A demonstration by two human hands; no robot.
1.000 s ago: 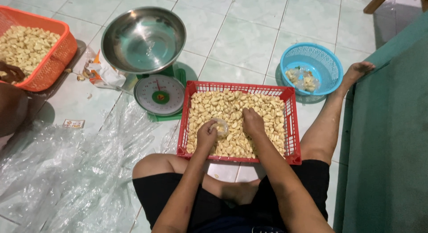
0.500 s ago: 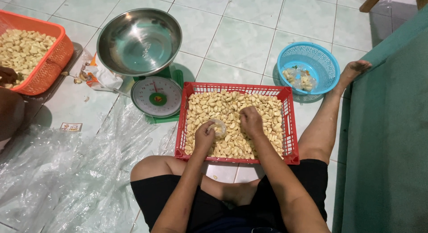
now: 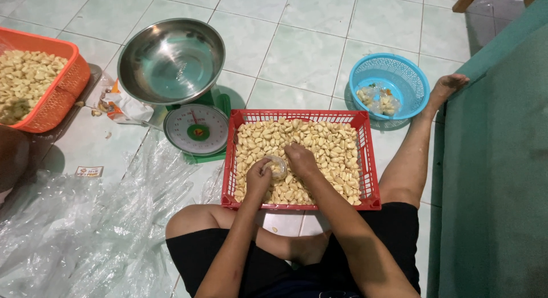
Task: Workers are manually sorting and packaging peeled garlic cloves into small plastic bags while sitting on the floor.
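Hands: our left hand point(image 3: 258, 178) has a small clear cup point(image 3: 277, 167) in its grip; our right hand point(image 3: 301, 160) curls loosely beside it, grasping nothing we can see.
Red basket point(image 3: 365, 161): peeled garlic cloves point(image 3: 331, 149).
Scale point(image 3: 197, 130): empty steel bowl point(image 3: 170, 61).
Blue basket point(image 3: 408, 75): few scraps.
Orange basket point(image 3: 63, 87): more cloves.

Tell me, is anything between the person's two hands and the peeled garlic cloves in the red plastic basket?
Nothing visible is in the way. The left hand and the right hand both rest directly on the pale peeled garlic cloves inside the red rectangular plastic basket. Between the hands sits a small clear round thing, touching the fingers.
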